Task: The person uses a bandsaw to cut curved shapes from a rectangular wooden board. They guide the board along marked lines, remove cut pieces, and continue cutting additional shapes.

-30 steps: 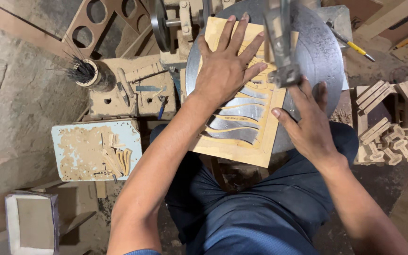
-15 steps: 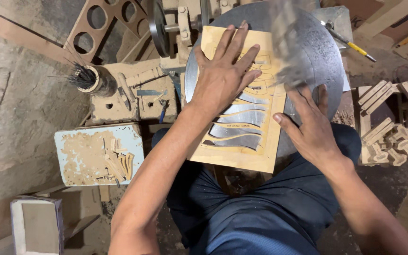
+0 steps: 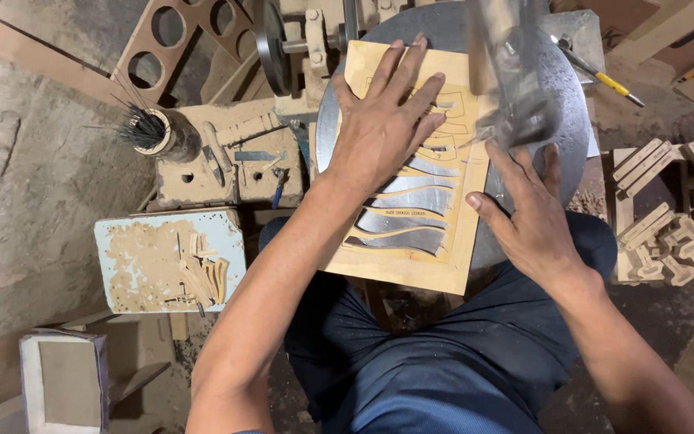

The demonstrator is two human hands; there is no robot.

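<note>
Slightly rotated since half a second ago, the plywood panel [image 3: 427, 217] with wavy cutouts lies on the round metal saw table [image 3: 568, 120]. Left hand [image 3: 383, 128] presses flat on it, fingers spread; right hand [image 3: 528, 213] steadies its right edge, fingers extended.

Two hands: left hand [image 3: 383, 133], right hand [image 3: 528, 213]. One wooden board [image 3: 451, 249] (about six curved cutouts). One round metal table [image 3: 568, 137]. One pencil [image 3: 600, 76]. One wire bundle [image 3: 144, 128].

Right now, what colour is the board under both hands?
Pale tan wood board, with curved cut-outs showing grey metal beneath; head view.
</note>
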